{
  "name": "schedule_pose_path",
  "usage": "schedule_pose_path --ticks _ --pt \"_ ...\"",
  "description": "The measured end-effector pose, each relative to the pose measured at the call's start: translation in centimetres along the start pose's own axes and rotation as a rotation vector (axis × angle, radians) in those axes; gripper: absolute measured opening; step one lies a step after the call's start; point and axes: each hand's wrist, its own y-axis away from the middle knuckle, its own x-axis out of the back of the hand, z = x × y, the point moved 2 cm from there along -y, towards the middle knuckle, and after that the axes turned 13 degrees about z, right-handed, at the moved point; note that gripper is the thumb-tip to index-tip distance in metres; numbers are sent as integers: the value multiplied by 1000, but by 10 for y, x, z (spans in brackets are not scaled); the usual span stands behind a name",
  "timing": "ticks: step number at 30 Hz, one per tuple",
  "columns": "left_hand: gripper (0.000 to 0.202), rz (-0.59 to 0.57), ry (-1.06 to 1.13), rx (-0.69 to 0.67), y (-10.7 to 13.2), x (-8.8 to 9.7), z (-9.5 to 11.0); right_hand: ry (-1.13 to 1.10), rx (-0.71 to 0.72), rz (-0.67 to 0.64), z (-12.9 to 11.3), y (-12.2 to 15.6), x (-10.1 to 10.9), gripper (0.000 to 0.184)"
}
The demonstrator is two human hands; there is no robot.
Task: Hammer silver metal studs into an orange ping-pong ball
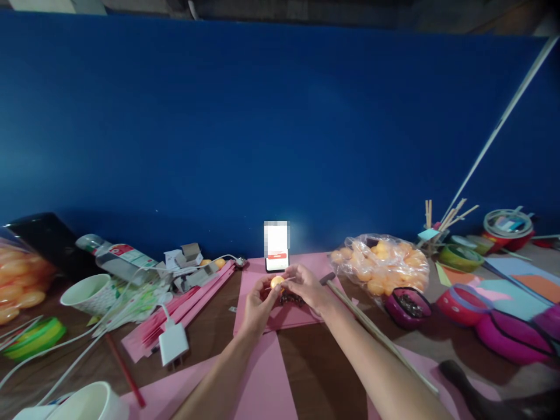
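Observation:
Between thumb and fingers, my left hand (pixel 259 298) grips a small yellow-orange ball (pixel 277 282). My right hand (pixel 310 289) is closed in a pinch right beside the ball; what its fingertips hold, if anything, is too small to make out. Both hands are over a pink sheet (pixel 280 322) on the brown table. Small dark pieces (pixel 292 299) lie in a loose pile on the sheet, partly hidden by the hands. Just beyond them a lit phone (pixel 277 265) stands upright against the blue wall.
To the right are a clear bag of orange balls (pixel 380 262), a hammer (pixel 328 279), long wooden sticks (pixel 380 335) and a purple bowl (pixel 408 309) with small dark pieces. Leftward lie pink strips (pixel 188 309), a white charger (pixel 174 344), a bottle (pixel 126 259) and paper cups (pixel 90 291).

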Motion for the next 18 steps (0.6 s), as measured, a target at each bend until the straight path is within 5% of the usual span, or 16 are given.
schedule_pose_path --ticks 18 --pt "39 -8 36 40 0 4 -5 238 202 -20 -9 7 -9 26"
